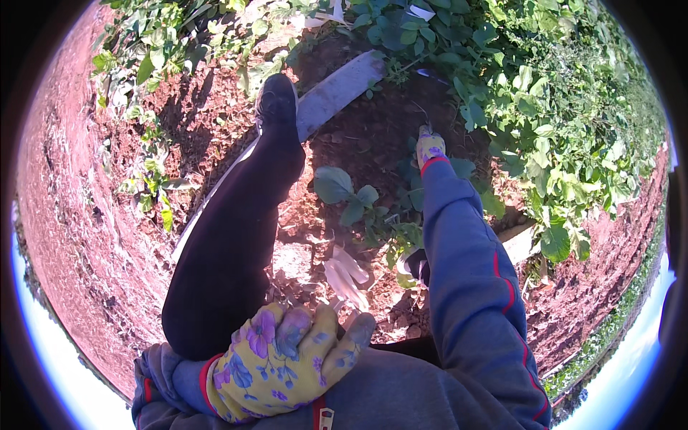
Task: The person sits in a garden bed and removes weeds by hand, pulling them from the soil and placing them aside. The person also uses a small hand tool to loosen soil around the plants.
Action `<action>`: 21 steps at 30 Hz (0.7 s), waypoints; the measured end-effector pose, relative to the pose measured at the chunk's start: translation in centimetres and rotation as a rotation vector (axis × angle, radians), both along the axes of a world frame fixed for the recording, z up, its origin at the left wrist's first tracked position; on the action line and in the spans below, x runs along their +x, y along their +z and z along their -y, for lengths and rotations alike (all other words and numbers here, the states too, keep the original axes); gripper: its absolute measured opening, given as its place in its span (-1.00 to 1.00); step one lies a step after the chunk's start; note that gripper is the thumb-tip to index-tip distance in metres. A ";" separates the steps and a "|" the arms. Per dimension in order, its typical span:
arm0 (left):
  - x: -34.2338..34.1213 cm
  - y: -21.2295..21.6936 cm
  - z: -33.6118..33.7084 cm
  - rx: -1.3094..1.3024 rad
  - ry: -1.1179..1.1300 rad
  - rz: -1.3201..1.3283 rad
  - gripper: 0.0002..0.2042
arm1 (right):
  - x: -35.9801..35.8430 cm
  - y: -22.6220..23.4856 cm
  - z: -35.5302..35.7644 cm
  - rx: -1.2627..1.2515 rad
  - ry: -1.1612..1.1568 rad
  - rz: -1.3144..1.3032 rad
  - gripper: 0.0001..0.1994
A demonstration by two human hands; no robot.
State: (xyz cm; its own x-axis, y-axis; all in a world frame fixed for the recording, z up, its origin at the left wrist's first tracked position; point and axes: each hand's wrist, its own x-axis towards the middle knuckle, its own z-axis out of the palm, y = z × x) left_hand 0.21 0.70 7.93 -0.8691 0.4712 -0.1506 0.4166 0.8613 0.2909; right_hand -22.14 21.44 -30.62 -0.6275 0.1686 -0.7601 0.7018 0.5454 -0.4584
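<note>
Dark reddish-brown soil [358, 147], shaded, far side around centre; right hand [431, 148] reaches out at its right part, wearing a yellow floral cloth glove with red cuff. Right grip: fingers mostly hidden, cannot tell whether pinching anything or parted. Thin line just beyond the fingertips, stem or tool tip, unclear. Left hand [279, 365], matching glove, near side left of centre, by the lap: fingers bent and slightly parted, palm hidden, nothing seen in it.

Outward: broad-leaved green seedling [334, 185] left of the right forearm; flat grey board-like strip [340, 93] far, beside the dark shoe [277, 102] of the bent black-clad left leg [226, 236]. Pale crumpled pinkish piece [345, 276] nearer, material unclear. Dense green leafy plants [548, 136] far right.

Judgement: at the soil, a low right wrist and short, controlled moves should work best, well away from the seedling's base. Shade hides detail, so check what lies between the fingers before pulling. Left hand looks available to hold foliage aside.
</note>
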 end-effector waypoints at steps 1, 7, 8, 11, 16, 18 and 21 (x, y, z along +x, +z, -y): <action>-0.6 -0.3 -0.2 0.026 -0.027 -0.028 -0.54 | -1.6 -2.6 -2.8 0.030 0.013 -0.028 -0.55; 0.2 -0.1 0.2 -0.067 0.009 0.035 -0.51 | 7.5 2.9 4.1 0.008 -0.068 0.121 -0.57; -0.3 0.1 -0.3 -0.037 -0.013 0.005 -0.50 | 9.6 1.2 0.4 0.227 0.453 -0.176 -0.57; -0.1 -0.1 -0.7 -0.024 -0.010 -0.007 -0.50 | 15.6 2.7 -1.4 0.130 0.543 -0.105 -0.47; 0.0 -0.2 -0.7 0.042 0.020 -0.028 -0.54 | 22.3 5.7 -4.5 0.044 0.528 0.084 -0.45; -0.1 -0.1 -0.6 0.053 0.033 -0.026 -0.56 | 21.8 6.1 -5.8 -0.001 0.514 0.040 -0.46; -0.1 -0.1 -0.4 0.035 0.047 -0.009 -0.56 | 19.4 5.9 -5.0 0.048 0.314 -0.057 -0.50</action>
